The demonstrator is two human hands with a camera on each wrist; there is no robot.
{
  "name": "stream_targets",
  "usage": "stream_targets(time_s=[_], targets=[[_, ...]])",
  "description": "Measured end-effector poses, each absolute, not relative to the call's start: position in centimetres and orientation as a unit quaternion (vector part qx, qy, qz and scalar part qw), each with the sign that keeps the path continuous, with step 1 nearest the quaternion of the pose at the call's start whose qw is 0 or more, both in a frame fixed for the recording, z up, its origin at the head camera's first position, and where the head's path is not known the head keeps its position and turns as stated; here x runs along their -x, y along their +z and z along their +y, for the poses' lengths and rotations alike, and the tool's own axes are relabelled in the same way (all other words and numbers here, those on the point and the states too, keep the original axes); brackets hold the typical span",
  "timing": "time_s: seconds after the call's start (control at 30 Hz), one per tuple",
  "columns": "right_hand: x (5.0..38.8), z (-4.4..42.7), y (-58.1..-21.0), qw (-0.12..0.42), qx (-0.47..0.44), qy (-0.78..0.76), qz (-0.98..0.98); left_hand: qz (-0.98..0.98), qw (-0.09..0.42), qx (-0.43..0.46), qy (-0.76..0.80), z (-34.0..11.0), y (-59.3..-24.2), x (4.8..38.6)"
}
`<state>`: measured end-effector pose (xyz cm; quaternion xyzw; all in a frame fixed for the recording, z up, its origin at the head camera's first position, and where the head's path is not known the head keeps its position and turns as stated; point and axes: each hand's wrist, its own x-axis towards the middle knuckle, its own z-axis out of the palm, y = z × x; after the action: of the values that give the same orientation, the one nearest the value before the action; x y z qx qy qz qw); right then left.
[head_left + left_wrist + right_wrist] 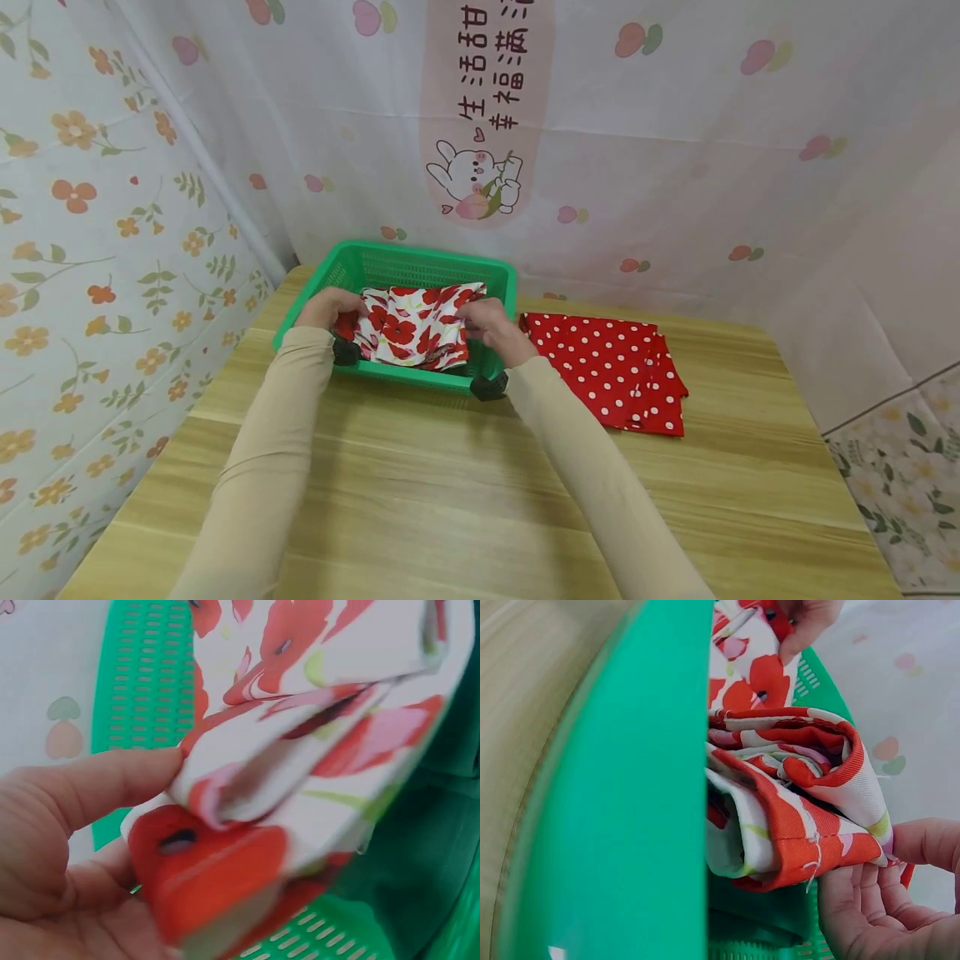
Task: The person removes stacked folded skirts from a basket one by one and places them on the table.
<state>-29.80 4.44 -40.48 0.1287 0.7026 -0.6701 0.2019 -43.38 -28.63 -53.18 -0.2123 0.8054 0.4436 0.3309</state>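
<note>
A folded white cloth with red flowers (408, 329) lies within the green plastic basket (405, 377). At its left end my left hand (328, 308) pinches the folded layers, thumb on top and fingers beneath, as the left wrist view shows. My right hand (497, 327) grips the opposite end between thumb and fingers; in the right wrist view the layers (802, 817) bulge in loose rolls with frayed threads. Under the flowered cloth, a dark green item (397, 862) shows in the basket; its kind is unclear.
Right of the basket, a folded red cloth with white dots (600, 367) lies on the wooden table (450, 500). Printed curtains (637, 167) hang behind the table and at its left side. The basket's walls rise around both hands.
</note>
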Motion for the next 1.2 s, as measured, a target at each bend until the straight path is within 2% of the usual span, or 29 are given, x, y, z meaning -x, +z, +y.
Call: stream_targets(time_s=[0.23, 0.43, 0.5, 0.63, 0.73, 0.83, 1.0, 1.07, 1.13, 1.2], targets=[[29.7, 4.3, -40.7, 0.206, -0.124, -0.667, 0.705, 0.828, 0.360, 0.186, 0.389, -28.7, -55.0, 43.9], [29.7, 4.2, -41.0, 0.209, -0.123, -0.667, 0.705, 0.795, 0.391, 0.201, 0.418, -29.9, -57.3, 45.2], [29.7, 4.2, -41.0, 0.210, -0.122, -0.664, 0.707, 0.794, 0.389, 0.210, 0.418, -29.6, -56.9, 44.7], [29.6, 4.1, -41.0, 0.212, -0.116, -0.659, 0.712, 0.805, 0.366, 0.235, 0.404, -27.3, -51.9, 40.6], [29.6, 4.1, -41.0, 0.213, -0.113, -0.657, 0.714, 0.808, 0.372, 0.232, 0.394, -26.5, -49.5, 38.8], [29.6, 4.2, -41.0, 0.213, -0.111, -0.655, 0.716, 0.804, 0.385, 0.226, 0.394, -27.3, -50.9, 40.0], [29.6, 4.3, -41.0, 0.216, -0.113, -0.651, 0.719, 0.794, 0.371, 0.230, 0.422, -28.9, -55.3, 42.6], [29.6, 4.3, -41.0, 0.218, -0.114, -0.651, 0.719, 0.788, 0.369, 0.226, 0.438, -29.1, -55.9, 42.8], [29.6, 4.3, -41.0, 0.218, -0.115, -0.651, 0.718, 0.782, 0.378, 0.215, 0.446, -29.0, -55.3, 42.5], [29.7, 4.3, -41.0, 0.216, -0.116, -0.655, 0.715, 0.776, 0.381, 0.214, 0.455, -27.7, -52.6, 40.8]])
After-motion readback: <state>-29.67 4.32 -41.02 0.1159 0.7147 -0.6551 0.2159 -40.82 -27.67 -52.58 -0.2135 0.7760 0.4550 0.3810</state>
